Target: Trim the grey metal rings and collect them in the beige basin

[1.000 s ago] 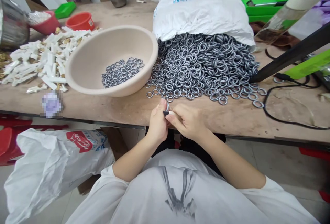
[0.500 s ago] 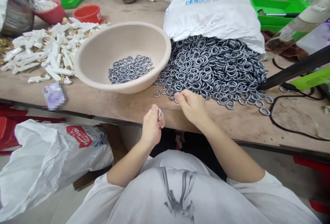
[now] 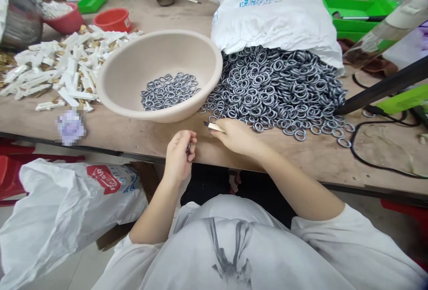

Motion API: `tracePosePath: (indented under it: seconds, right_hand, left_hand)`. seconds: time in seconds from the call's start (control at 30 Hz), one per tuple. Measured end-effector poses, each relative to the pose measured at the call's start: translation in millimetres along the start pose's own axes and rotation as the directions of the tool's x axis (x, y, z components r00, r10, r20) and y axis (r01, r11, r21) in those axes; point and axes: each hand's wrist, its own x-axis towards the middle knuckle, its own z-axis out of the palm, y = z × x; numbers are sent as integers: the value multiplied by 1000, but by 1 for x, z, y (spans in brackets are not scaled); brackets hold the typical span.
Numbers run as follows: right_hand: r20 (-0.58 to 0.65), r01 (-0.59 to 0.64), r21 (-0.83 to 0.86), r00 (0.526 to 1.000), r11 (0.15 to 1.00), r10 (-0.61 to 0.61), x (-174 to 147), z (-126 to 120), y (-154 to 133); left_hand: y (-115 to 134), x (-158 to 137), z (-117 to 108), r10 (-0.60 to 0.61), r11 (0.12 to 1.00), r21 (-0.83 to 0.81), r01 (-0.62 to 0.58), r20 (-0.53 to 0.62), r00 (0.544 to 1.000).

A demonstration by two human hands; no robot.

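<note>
My left hand (image 3: 179,152) is closed in front of the beige bowl, over the table's front edge. Part of a grey ring (image 3: 188,148) shows between its fingers. To its right, my right hand (image 3: 236,137) grips a small pale stick with a dark pointed tip (image 3: 216,127). That tip points left, toward the bowl. Just beyond the right hand spreads a big heap of grey rings (image 3: 267,89), spilling from a white sack (image 3: 277,27). Inside the beige bowl (image 3: 160,42) lies a smaller layer of the same rings (image 3: 169,91).
White strip-like pieces (image 3: 70,67) are piled at the left, near a red bowl (image 3: 113,19). A dark bar (image 3: 384,87) and a black cable (image 3: 356,147) occupy the right side. Below the table's left edge stands a white bag (image 3: 67,205).
My left hand has moved left and turned with the ring. My right hand has shifted slightly left, and the pale stick with the dark tip now shows in it.
</note>
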Motion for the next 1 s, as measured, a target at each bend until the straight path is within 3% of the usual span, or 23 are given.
tracePosePath:
  seconds: [0.07,0.13,0.2,0.27,0.37,0.43,0.53,0.67,0.83,0.93,1.0]
  right_hand:
    - [109,24,344,992,939,-65,-18,-11,11]
    - [173,23,642,969,766,-174,-33,-18,17]
    - [117,23,779,976,626,-182,-43,-18,18]
    - [-50,75,815,997,575,-60,-49,-14,16]
    - [-217,148,859,972,491,86,-51,-3,12]
    - [-192,140,907,977,396,94,-52,1,13]
    - [-157,129,945,985,302,69,-54,4,16]
    - [-175,157,943,984,294,39,-57,3,21]
    - [-233,194,905,971,379,58,-52,4,23]
    - [-292,210,864,950,457,115,-50,7,22]
    - [-242,169,880,963,444,114,-51,8,20]
  left_hand:
    - [0,1,7,120,956,254,-149,124,985]
    - [0,1,16,175,859,416,-298,309,935]
    - [-1,-1,26,181,802,453,-390,438,881]
    - [-5,-6,37,173,806,432,-403,480,860]
    - [-13,-15,53,34,908,339,-247,529,848]
    - [-17,-20,63,-87,967,247,-57,536,840]
    - [-18,-26,72,-183,983,85,162,482,857]
    - [-15,-28,75,-254,962,36,272,493,832]
    - [-16,-29,75,-213,975,29,222,427,879]
    - [-17,-29,74,-214,971,16,237,494,843]
    - [-18,-30,74,-225,968,21,250,513,828]
